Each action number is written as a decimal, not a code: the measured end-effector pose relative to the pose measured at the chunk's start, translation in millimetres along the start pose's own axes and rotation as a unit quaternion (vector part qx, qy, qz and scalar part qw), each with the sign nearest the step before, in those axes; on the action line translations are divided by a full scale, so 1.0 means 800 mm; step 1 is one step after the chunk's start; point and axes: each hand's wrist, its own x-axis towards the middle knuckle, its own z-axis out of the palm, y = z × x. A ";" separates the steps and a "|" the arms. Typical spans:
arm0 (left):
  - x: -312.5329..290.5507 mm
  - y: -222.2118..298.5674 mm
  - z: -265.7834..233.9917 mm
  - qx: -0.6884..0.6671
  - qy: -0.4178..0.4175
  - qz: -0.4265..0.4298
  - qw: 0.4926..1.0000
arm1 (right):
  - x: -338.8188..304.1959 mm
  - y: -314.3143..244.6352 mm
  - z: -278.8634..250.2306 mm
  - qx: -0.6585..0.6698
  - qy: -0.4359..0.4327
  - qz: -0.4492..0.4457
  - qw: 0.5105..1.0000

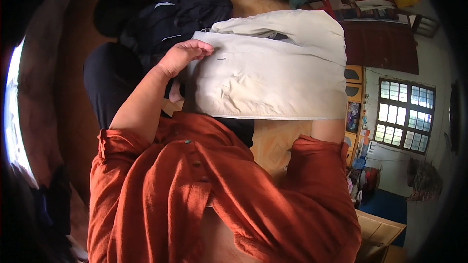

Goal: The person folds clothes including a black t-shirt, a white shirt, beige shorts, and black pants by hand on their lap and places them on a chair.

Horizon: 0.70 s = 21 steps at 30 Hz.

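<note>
An off-white jacket [273, 78] is spread in front of me, with what looks like a zip along its near edge and a short dark mark near its left side. My left hand [187, 54] is at the jacket's upper left edge, its fingers bent together and pinching the fabric. My right forearm goes in beneath the jacket's right side. The fabric covers my right hand, so its fingers are hidden.
Dark clothes [180, 12] lie in a heap beyond my left hand, beside a round dark object [119, 9]. A wooden cabinet [353, 92] and a barred window [406, 112] are on the right. Tiled floor [273, 143] shows below the jacket.
</note>
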 end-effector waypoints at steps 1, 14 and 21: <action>0.001 0.007 0.016 0.040 -0.002 0.015 0.999 | -0.002 0.001 -0.003 0.000 -0.001 -0.001 1.000; -0.007 0.042 0.086 0.435 0.023 0.190 0.880 | 0.003 0.002 -0.014 0.009 -0.018 -0.027 0.999; -0.043 0.090 0.107 0.264 -0.181 -0.079 0.944 | 0.024 -0.027 0.005 -0.022 -0.035 -0.043 0.998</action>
